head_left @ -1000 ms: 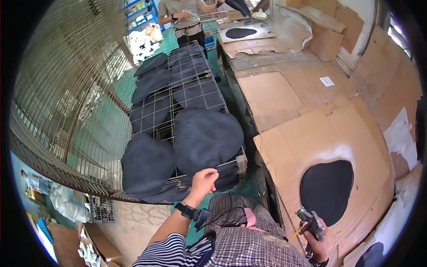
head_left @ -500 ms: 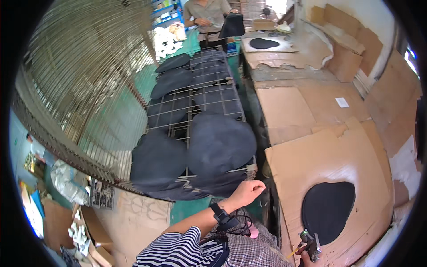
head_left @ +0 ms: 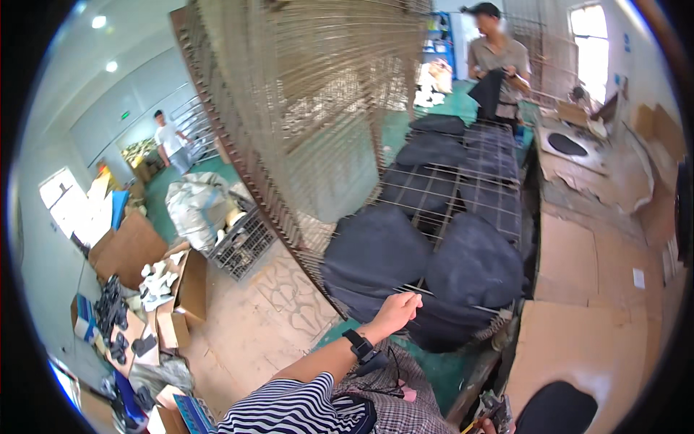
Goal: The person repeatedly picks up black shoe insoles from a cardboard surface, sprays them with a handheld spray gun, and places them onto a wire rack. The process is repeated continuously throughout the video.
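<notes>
Reaching to lower centre of frame, the left hand (head_left: 396, 311) pinches the front wire of the grey metal rack (head_left: 463, 192), which carries dark rounded fabric pads (head_left: 376, 253) filling most bays; right hand grip cannot be told.

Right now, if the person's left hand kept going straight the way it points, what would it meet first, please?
Most likely the near wire of the metal rack; the left hand looks to be almost on it, with a dark moulded piece just beyond. Depth is unclear.

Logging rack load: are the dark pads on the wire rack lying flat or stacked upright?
Flat. The dark pads lie spread on the wire rack, beside the left hand.
</notes>
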Available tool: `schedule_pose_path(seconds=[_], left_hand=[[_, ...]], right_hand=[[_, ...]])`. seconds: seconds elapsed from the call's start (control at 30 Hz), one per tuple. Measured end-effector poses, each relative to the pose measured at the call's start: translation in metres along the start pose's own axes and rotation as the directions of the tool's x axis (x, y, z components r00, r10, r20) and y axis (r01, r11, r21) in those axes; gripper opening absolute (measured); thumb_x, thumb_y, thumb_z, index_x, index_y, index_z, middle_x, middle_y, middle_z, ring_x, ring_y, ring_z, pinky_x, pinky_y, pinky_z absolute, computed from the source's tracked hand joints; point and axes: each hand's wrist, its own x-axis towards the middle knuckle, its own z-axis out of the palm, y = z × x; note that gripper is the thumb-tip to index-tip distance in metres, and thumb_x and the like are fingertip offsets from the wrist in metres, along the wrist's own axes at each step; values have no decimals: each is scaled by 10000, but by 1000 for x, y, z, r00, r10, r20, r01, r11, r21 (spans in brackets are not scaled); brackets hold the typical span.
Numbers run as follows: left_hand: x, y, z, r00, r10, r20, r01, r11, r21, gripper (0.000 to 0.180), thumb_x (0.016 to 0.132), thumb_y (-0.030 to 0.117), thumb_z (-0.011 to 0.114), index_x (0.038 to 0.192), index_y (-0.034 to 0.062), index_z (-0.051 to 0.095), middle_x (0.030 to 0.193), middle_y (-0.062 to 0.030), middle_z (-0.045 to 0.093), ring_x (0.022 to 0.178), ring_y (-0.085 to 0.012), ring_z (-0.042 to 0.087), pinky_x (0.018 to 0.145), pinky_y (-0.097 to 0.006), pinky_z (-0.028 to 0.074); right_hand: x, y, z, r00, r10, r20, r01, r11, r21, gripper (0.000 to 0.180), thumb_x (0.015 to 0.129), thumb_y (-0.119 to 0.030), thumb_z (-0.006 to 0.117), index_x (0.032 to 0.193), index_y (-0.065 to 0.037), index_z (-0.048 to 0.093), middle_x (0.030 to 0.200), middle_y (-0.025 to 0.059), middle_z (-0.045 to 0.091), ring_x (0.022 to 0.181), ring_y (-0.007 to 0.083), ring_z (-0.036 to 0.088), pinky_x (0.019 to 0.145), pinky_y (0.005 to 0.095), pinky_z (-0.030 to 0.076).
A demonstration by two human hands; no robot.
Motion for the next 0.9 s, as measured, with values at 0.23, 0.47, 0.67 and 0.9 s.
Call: schedule_pose_path(seconds=[0.23,0.47,0.67,0.9], left_hand=[[-3,-48,-46,970,226,-93,-198,950,244,169,855,180,603,839,14,629,717,-114,642,636,-200,607,614,-329,474],[-22,-94,-134,976,175,-130,-149,971,185,154,829,173,602,834,20,616,744,-130,644,699,-281,633,641,-367,483],[-54,-148,-238,965,27,-259,13,989,149,206,848,223,558,822,22,593,721,-153,621,701,-330,619,636,-413,468],[-95,-232,-330,934,-174,-311,225,965,136,318,884,307,484,830,10,584,773,-217,609,756,-402,593,671,-460,462]], right_hand=[[-6,-37,59,923,-383,28,375,916,141,471,884,-157,644,1322,-83,487,898,-3,597,700,110,515,577,267,408],[76,-23,122,910,-399,114,383,913,142,211,906,-152,625,1087,-53,578,742,6,564,602,111,501,512,252,402],[67,-96,242,810,-435,394,468,884,13,599,896,-81,583,1445,-118,348,873,45,616,635,113,503,565,253,423],[86,-131,350,676,-511,531,695,682,-230,483,867,-94,629,1327,-54,489,1056,61,618,744,124,562,633,279,462]])
